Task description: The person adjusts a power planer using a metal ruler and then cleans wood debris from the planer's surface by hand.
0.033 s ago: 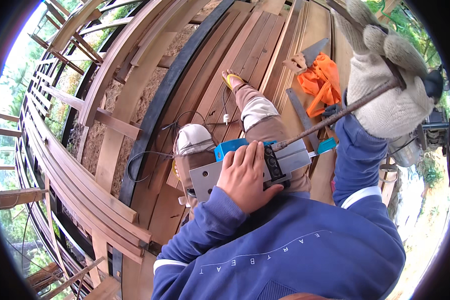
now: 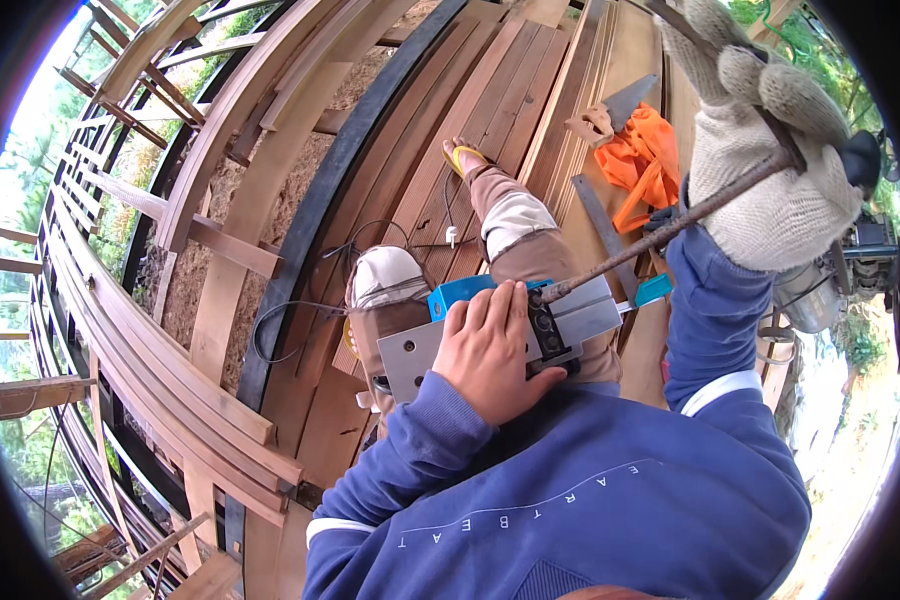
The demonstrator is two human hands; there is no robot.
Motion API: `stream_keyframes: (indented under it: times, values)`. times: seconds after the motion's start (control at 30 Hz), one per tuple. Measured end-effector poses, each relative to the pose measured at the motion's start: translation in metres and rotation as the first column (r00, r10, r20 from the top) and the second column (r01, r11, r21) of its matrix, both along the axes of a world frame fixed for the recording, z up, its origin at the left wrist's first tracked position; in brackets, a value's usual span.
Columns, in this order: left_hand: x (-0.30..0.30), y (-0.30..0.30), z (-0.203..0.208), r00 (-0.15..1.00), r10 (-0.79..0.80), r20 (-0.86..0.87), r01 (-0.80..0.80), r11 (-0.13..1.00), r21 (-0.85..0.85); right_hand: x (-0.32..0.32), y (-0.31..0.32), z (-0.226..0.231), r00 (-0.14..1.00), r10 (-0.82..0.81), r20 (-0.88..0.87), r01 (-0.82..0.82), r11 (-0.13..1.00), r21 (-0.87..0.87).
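Note:
An electric hand planer (image 2: 410, 358) lies upside down across my lap, its flat grey metal sole facing up and its blue body (image 2: 455, 298) showing along the far side. My bare left hand (image 2: 490, 350) grips across the sole, fingers together over the far edge and thumb near the dark cutter slot (image 2: 547, 332). In a knitted cream glove, my right hand (image 2: 760, 200) is closed around a bent, rusty metal rod (image 2: 675, 230). The rod's lower end meets the planer by the cutter slot, close to my left fingertips; its exact contact is hard to see. A teal knob (image 2: 654, 290) sits at the planer's right end.
A handsaw (image 2: 598, 124) and an orange cloth (image 2: 638, 160) lie on the boards ahead, beside a flat metal bar (image 2: 602, 222). A black cord with a white plug (image 2: 452, 237) trails around my legs. Stacked planks (image 2: 170, 360) and open framing are at left; machinery (image 2: 820, 290) stands right.
My right hand and the rod have shifted very slightly left. My left hand and the planer look the same.

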State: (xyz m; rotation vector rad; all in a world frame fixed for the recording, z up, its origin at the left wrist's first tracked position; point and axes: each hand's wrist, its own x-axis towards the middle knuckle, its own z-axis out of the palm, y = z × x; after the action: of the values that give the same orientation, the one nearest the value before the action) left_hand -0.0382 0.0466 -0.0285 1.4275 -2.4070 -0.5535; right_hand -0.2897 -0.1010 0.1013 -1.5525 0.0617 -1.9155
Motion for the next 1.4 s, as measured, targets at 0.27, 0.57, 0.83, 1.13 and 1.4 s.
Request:
stream_keyframes:
  times: [0.27, 0.57, 0.83, 1.13, 1.4]
  values:
    - [-0.002, -0.005, 0.001, 1.000, 0.002, -0.024, 0.000, 0.998, 0.056, 0.013, -0.011, -0.018, 0.994, -0.109, 0.012, 0.108, 0.993, 0.045]
    - [0.000, -0.008, 0.002, 1.000, -0.002, -0.018, 0.004, 0.997, 0.081, -0.003, -0.032, -0.018, 0.975, 0.161, -0.155, -0.171, 0.984, -0.055]
    - [0.002, -0.012, 0.002, 1.000, -0.009, -0.026, 0.011, 0.994, 0.109, -0.017, -0.042, -0.013, 0.913, 0.188, -0.362, -0.220, 0.974, -0.051]
    - [0.002, -0.016, 0.000, 0.999, -0.024, -0.040, 0.027, 0.996, 0.081, 0.003, -0.037, -0.018, 0.955, 0.112, -0.274, -0.131, 0.990, -0.053]
    - [0.004, -0.015, 0.000, 0.998, -0.022, -0.051, 0.028, 0.994, 0.103, 0.034, -0.053, -0.018, 0.925, -0.056, -0.376, 0.006, 0.991, -0.132]
